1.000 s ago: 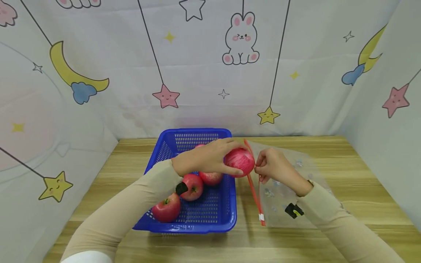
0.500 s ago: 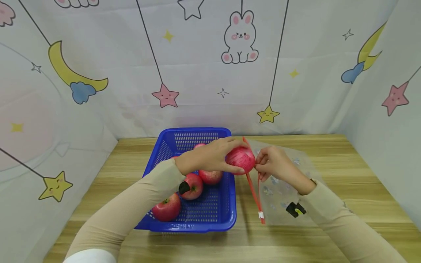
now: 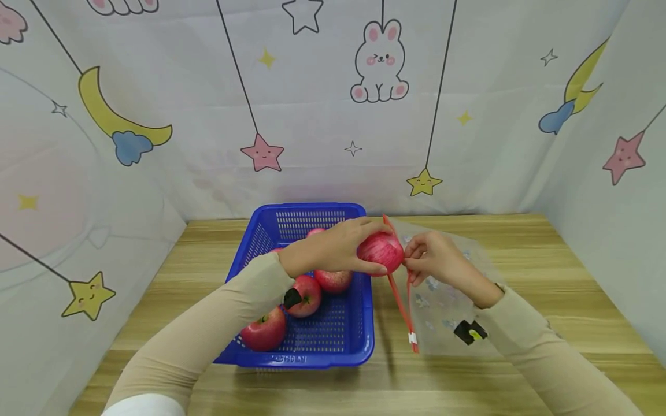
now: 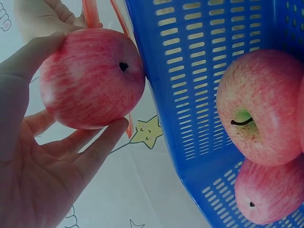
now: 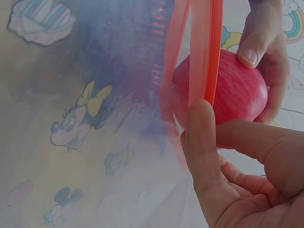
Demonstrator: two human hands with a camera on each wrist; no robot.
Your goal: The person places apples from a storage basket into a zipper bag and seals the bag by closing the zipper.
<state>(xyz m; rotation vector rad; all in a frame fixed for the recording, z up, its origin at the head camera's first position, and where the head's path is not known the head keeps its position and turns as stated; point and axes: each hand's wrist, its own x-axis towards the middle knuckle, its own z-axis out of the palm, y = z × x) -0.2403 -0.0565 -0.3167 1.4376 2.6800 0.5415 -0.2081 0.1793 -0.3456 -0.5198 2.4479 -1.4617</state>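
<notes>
My left hand [image 3: 340, 245] grips a red apple [image 3: 382, 254] at the mouth of a clear zipper bag [image 3: 447, 309]. In the left wrist view the thumb is on one side of the apple [image 4: 92, 78] and the fingers on the other. My right hand [image 3: 437, 263] pinches the bag's orange-red zip edge [image 5: 213, 57] between thumb and finger. The bag's mouth stands parted there, with the apple right at the gap in the right wrist view. A white slider [image 3: 413, 338] sits near the front end of the zip. Cartoon prints mark the film.
Left of the bag stands a blue perforated basket [image 3: 366, 323] with several red apples inside, one apple [image 3: 264, 330] near its front corner. Both rest on a wood-grain table [image 3: 562, 277]. A white printed curtain [image 3: 312, 104] hangs behind and at the sides.
The apple in my left hand has shifted slightly right, toward the bag mouth. My right hand keeps its pinch on the zip edge, and the bag's film has moved a little.
</notes>
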